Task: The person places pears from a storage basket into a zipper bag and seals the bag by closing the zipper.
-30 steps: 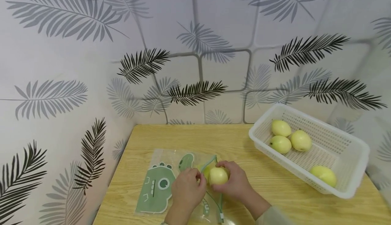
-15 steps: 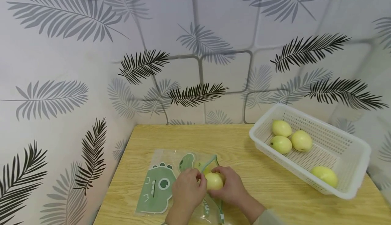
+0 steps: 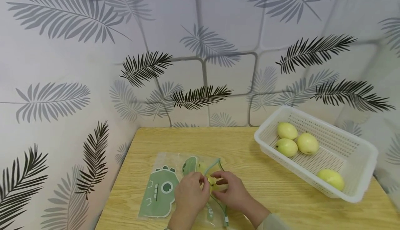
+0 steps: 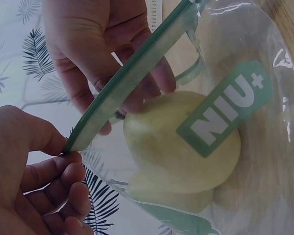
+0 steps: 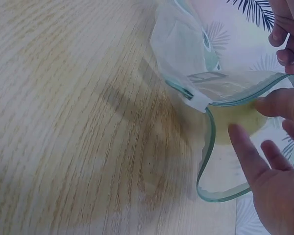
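Note:
In the head view my left hand [image 3: 191, 192] pinches the edge of a clear zip bag [image 3: 160, 197] with a green dinosaur print. The left wrist view shows thumb and forefinger on its green zip strip [image 4: 132, 73]. My right hand [image 3: 232, 191] is at the bag's mouth, its fingers spread and reaching inside. In the left wrist view its fingertips touch a pale yellow-green pear [image 4: 161, 152] in the bag. Another pear [image 4: 171, 193] shows beneath that one. A white slider [image 5: 198, 100] sits on the zip in the right wrist view.
A white perforated basket [image 3: 353, 153] stands at the right of the wooden table [image 3: 193, 139]. It holds several pears [image 3: 307, 143]. Behind the table rises a wall [image 3: 228, 22] with a leaf pattern.
The pear in my right hand has moved left into the bag. The right hand's fingers have since loosened around it. My left hand stays on the bag's edge.

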A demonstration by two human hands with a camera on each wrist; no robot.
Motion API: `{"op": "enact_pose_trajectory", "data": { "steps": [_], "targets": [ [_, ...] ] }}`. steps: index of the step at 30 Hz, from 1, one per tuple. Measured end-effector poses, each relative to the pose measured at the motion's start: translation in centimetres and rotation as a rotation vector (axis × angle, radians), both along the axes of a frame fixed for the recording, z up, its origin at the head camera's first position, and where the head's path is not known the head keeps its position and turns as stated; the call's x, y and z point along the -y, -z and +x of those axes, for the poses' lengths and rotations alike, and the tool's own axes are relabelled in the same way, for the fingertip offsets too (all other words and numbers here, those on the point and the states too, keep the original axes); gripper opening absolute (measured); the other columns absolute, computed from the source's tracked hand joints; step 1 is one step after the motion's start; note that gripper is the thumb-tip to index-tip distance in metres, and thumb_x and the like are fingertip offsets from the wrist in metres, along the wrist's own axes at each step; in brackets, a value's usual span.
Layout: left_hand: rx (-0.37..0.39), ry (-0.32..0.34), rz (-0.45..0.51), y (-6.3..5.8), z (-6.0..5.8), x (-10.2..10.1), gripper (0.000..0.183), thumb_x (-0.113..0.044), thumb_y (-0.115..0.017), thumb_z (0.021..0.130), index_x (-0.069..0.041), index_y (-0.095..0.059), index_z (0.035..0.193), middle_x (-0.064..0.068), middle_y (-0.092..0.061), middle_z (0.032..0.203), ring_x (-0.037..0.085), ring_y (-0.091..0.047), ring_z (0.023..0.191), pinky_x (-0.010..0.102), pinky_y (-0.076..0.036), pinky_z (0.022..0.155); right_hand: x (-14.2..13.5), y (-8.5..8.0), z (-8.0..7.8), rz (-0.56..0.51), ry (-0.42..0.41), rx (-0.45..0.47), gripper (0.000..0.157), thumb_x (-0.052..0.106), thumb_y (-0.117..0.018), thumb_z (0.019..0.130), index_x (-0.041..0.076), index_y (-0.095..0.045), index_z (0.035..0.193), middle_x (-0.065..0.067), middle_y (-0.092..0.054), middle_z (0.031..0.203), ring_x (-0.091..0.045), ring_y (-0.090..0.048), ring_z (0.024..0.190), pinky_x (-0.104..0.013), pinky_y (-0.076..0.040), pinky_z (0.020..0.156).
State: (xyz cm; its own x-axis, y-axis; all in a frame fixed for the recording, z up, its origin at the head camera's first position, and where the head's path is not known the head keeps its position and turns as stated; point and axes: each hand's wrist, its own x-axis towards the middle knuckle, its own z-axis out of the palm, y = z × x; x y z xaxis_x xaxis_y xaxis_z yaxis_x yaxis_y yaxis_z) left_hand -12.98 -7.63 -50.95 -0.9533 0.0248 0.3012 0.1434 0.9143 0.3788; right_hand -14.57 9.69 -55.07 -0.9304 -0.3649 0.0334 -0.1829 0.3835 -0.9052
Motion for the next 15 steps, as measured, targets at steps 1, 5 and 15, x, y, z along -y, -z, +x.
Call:
{"op": "enact_pose_trajectory", "data": {
  "steps": [1,5,15],
  "targets": [
    [0.000,0.000,0.000,0.0,0.0,0.0,0.016,-0.027,-0.071,0.087,-0.020,-0.068,0.074,-0.011,-0.056,0.071,0.005,-0.051,0.060,0.022,-0.038,0.049,0.0,0.0,0.0,-0.007,-0.019,0.001,0.048,0.005,-0.078,0.088,0.008,-0.060,0.133,-0.021,-0.057,0.133,-0.039,-0.063,0.116,-0.029,-0.062,0.079],
    [0.000,0.000,0.004,0.1,-0.1,0.0,0.015,-0.026,-0.072,0.087,-0.020,-0.068,0.074,-0.011,-0.057,0.071,0.005,-0.050,0.059,0.022,-0.038,0.048,-0.3,0.0,0.0,0.005,-0.055,-0.015,0.048,0.001,-0.073,0.091,0.009,-0.059,0.135,-0.018,-0.057,0.137,-0.039,-0.064,0.117,-0.029,-0.062,0.081],
    [-0.032,0.002,0.025,0.2,-0.1,0.1,0.015,-0.025,-0.072,0.087,-0.020,-0.069,0.074,-0.010,-0.060,0.073,0.005,-0.054,0.060,0.021,-0.040,0.050,-2.5,-0.9,0.0,0.094,-0.028,-0.066,0.046,-0.003,-0.067,0.092,0.011,-0.062,0.136,-0.012,-0.060,0.136,-0.037,-0.060,0.120,-0.030,-0.061,0.082]
  ]
}}
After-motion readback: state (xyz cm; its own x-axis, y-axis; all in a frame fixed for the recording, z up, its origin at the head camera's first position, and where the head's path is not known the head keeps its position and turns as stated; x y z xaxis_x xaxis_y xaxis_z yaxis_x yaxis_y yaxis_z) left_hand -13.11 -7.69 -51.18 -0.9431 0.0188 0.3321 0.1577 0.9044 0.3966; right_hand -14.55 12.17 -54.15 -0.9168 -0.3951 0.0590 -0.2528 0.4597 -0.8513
